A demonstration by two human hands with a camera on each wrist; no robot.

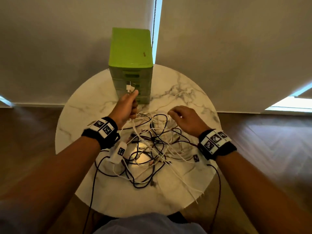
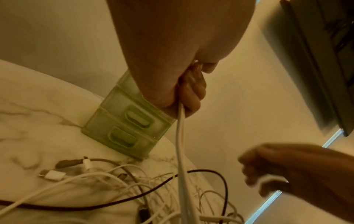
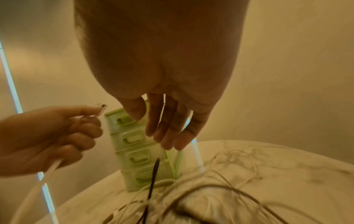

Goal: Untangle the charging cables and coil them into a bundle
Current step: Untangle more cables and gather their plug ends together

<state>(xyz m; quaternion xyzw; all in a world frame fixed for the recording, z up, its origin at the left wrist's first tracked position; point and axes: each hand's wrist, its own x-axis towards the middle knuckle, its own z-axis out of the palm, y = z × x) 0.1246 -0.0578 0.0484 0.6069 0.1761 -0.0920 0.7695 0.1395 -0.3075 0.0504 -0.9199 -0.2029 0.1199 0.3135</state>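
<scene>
Looking down from the head: the left hand grips white cable ends lifted above the tangled cables on the marble tabletop, before a green drawer unit. Left wrist: fingers curl round white cable strands. Right wrist: the right hand hangs loose with straight fingers, holding nothing.

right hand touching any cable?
Apart. The right wrist view shows the right hand with straight, empty fingers above the cable tangle.
</scene>
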